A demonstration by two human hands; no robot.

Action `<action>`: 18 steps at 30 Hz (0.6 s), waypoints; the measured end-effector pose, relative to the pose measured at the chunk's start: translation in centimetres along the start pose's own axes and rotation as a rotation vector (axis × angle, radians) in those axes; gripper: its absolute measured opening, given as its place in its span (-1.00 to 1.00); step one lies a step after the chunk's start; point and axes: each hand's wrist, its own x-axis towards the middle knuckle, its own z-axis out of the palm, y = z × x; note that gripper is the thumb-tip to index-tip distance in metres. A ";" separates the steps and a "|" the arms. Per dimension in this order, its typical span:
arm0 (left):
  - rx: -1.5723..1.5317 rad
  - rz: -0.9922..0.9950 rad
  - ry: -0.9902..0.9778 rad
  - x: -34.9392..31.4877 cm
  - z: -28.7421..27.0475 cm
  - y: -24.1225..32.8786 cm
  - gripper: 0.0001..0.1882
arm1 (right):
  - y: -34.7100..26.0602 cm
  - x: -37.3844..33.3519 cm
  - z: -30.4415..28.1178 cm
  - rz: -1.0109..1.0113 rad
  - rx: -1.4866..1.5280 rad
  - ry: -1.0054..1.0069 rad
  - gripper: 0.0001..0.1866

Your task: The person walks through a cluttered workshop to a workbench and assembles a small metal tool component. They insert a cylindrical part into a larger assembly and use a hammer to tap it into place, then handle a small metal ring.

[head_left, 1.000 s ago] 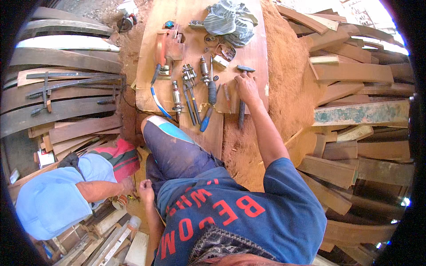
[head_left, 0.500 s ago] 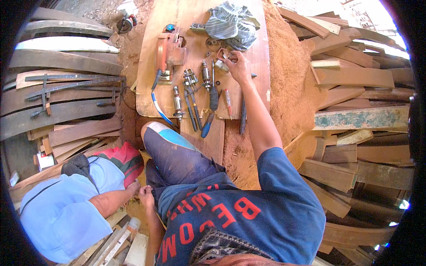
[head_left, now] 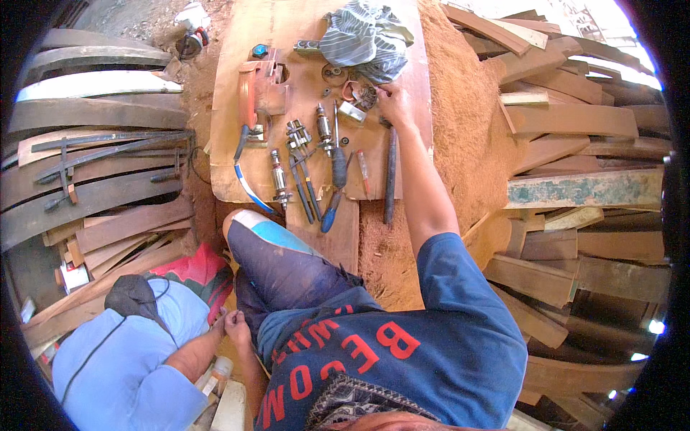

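Right hand (head_left: 395, 108) is out over the wooden board (head_left: 420, 154), fingers bent, fingertips at the right edge of a round wire-wound part (head_left: 364, 96). Can't tell if it grips the part or only touches it. Part sits on the board just below the striped cloth (head_left: 363, 39), with a small white box (head_left: 352, 111) right beside it.

Hammer (head_left: 389, 179) lies under the wrist, dark handle pointing back toward the person, head mostly hidden.

Left hand (head_left: 237, 327) is down by the person's hip, fingers bunched, right next to a co-worker's hand (head_left: 218, 327). Too small to tell whether it holds anything.

Rest of the board, left to right: orange tool housing (head_left: 248, 93) with a blue-and-white cord (head_left: 250, 188) trailing off its lower end; one motor rotor (head_left: 279, 172); long-handled pliers (head_left: 303, 183); second motor rotor (head_left: 323, 129); dark-handled screwdriver (head_left: 339, 167); thin red screwdriver (head_left: 363, 172). Blue handle (head_left: 330, 218) sticks out past the near edge.

Sawdust (head_left: 467, 115) along the right side, stacked planks (head_left: 575, 118) beyond it.
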 end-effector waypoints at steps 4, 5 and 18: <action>0.159 0.011 0.060 -0.8 -0.1 0.3 -0.74 | 0.4 -0.1 0.3 -0.076 -0.033 -0.003 -0.74; 0.188 -0.014 0.051 -1.0 -0.1 0.2 -0.72 | 0.7 -0.2 0.4 -0.104 -0.046 0.017 -0.74; 0.133 -0.106 -0.047 -0.3 -0.9 -1.5 -0.73 | 0.3 -3.4 -0.7 -0.012 0.002 -0.020 -0.78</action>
